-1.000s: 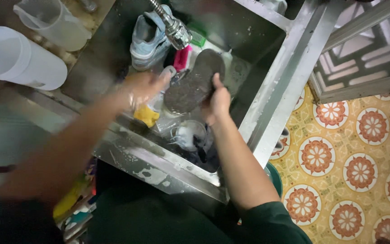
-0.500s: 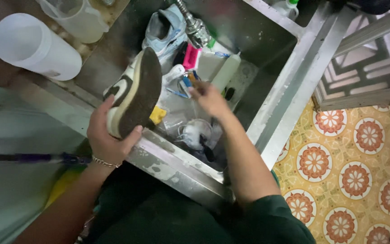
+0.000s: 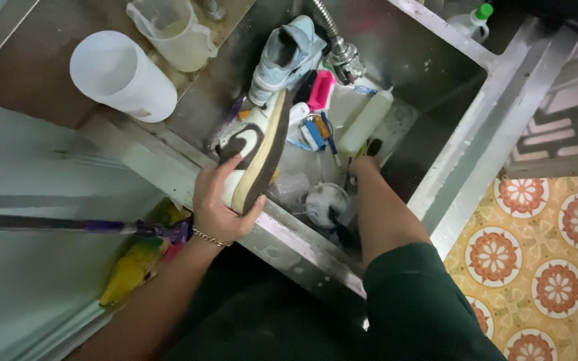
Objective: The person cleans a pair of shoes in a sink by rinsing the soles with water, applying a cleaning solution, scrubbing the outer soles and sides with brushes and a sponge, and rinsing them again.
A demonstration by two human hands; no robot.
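My left hand (image 3: 219,204) grips the heel end of a white and brown sneaker (image 3: 257,150), held on its side over the sink's near rim (image 3: 296,244) with the dark sole facing right. My right hand (image 3: 364,167) reaches down into the steel sink beside a white bottle (image 3: 367,122) lying there. Its fingers point away from me and touch a small dark object (image 3: 373,147); I cannot see whether they hold it. A light blue sneaker (image 3: 285,53) leans at the back of the sink under the tap (image 3: 344,59).
A pink brush (image 3: 320,90), blue-handled items and a white round thing (image 3: 326,200) lie in the sink. A white cup (image 3: 125,77) and a clear jug (image 3: 172,30) stand on the left counter. Patterned floor tiles (image 3: 556,267) are at right. A purple-handled stick (image 3: 68,224) runs along the left.
My right hand has dropped lower into the sink, toward the white bottle. My left hand still holds the sneaker, now closer over the basin. Earlier both hands held the shoe.
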